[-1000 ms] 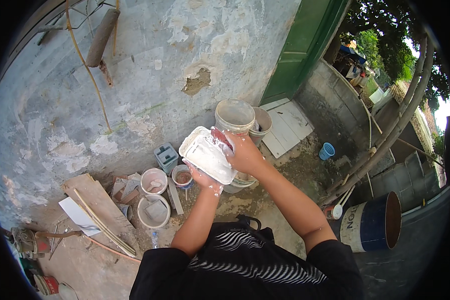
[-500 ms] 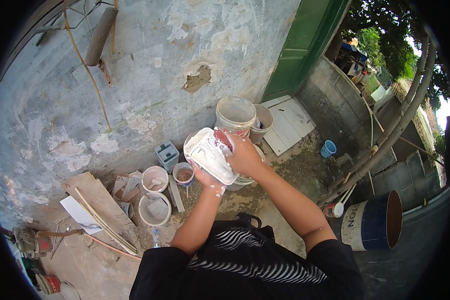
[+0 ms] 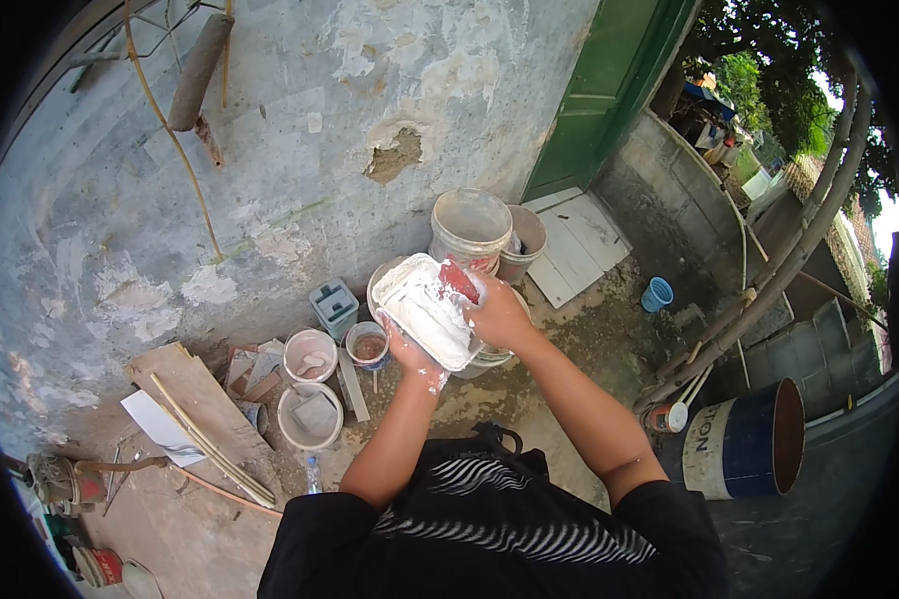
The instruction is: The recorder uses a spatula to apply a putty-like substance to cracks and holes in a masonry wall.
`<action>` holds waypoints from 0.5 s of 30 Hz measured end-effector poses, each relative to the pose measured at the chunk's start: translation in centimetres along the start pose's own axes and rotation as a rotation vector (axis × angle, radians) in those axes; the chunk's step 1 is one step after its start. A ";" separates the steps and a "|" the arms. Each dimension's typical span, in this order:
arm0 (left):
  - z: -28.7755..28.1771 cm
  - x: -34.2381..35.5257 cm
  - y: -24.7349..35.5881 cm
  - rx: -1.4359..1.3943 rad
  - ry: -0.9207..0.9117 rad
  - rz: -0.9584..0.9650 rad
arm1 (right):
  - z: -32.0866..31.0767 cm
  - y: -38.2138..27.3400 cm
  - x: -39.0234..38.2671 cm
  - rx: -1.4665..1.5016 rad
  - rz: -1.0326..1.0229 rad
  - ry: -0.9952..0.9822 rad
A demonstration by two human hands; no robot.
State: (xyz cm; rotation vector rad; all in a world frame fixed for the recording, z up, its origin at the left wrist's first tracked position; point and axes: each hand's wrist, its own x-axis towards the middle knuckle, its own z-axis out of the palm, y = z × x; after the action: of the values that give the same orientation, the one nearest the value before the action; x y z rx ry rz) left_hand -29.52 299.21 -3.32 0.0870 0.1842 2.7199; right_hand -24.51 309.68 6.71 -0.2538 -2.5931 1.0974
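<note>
I hold a white plastic tray of white paste [image 3: 418, 307] in front of me, my left hand [image 3: 408, 351] gripping it from below at the lower left, with paste smeared on the fingers. My right hand [image 3: 494, 317] grips a red scraper [image 3: 457, 282] at the tray's upper right side, against the paste. Both forearms come up from the lower edge. Behind the tray stand two tall pale buckets [image 3: 469, 222] [image 3: 529, 240], and a wide pale bucket [image 3: 489, 359] is partly hidden under it.
Along the weathered wall [image 3: 300, 150] are a grey-blue container [image 3: 334, 307], small pails [image 3: 308, 355] [image 3: 367, 347] [image 3: 310, 417] and boards [image 3: 200, 419]. At right are a green door [image 3: 589, 110], white panels [image 3: 574, 255], a blue basket [image 3: 657, 295], leaning poles [image 3: 789, 250] and a large drum [image 3: 744, 444].
The tray has shifted slightly right over the last second. The red scraper and my right hand have moved a little, showing more of the red blade at the tray's upper edge.
</note>
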 end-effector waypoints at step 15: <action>0.5 -0.2 0.0 0.029 0.054 -0.048 | 0.0 -1.5 -0.7 -0.070 -0.122 -0.063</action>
State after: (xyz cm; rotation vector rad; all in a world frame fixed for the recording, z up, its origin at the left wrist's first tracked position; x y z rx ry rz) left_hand -29.23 299.20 -2.82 0.0169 0.2379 2.6735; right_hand -23.91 308.41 7.64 -0.0767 -2.6661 0.9882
